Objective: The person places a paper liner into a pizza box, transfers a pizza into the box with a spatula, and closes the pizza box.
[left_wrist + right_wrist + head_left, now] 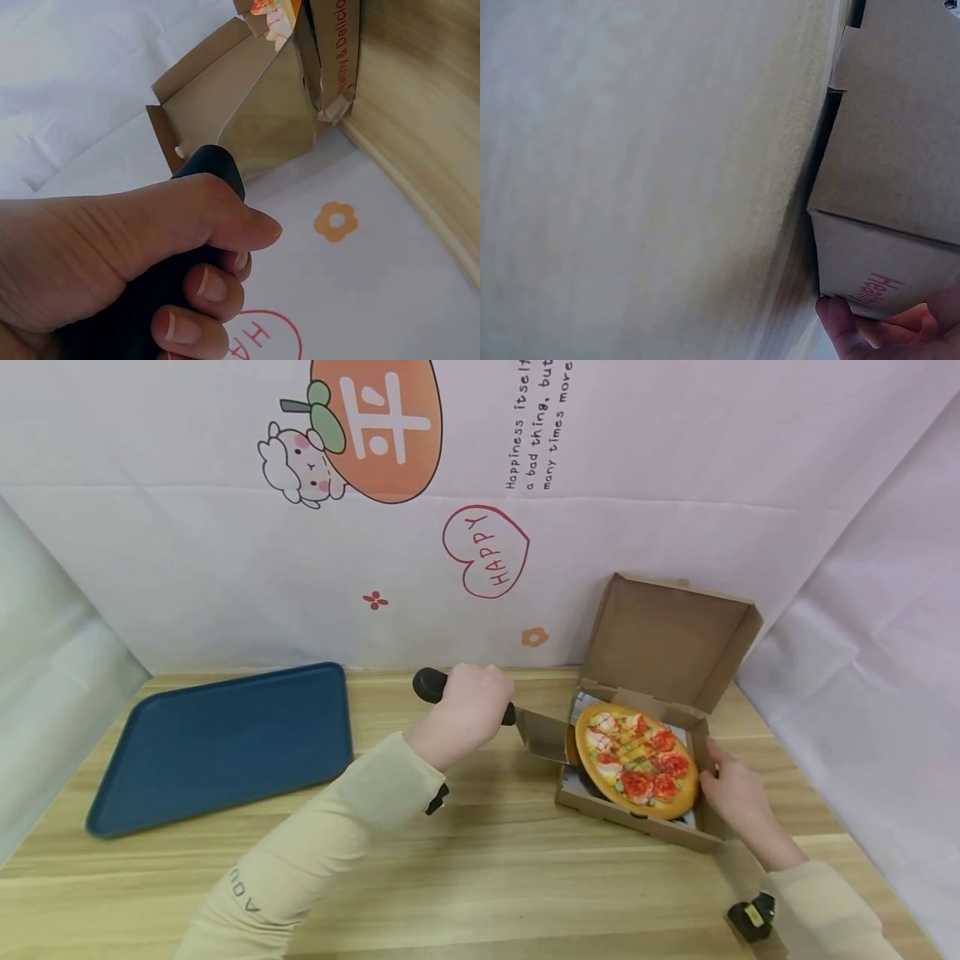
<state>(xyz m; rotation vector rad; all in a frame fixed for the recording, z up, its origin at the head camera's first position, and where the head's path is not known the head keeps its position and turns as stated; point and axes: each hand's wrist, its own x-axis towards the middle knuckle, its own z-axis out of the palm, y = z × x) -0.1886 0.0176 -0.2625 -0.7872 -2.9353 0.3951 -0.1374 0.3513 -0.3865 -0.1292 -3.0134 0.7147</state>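
My left hand [468, 710] grips the black handle of a pizza server [542, 737] with a broad metal blade. The blade slants down to the right, its tip at the left edge of a round pizza [637, 760] with red and white toppings. The pizza sits tilted in an open cardboard pizza box [663, 647], its left side raised. In the left wrist view, the fingers wrap the handle and the metal blade [274, 112] reaches to the box. My right hand [742, 793] holds the right side wall of the box; the right wrist view shows fingertips [836, 319] at its printed side.
A dark blue tray [225, 747] lies on the left of the wooden table [480, 877]. A white printed cloth [420, 560] stands behind the table, with more white cloth at both sides. The box lid stands raised at the back.
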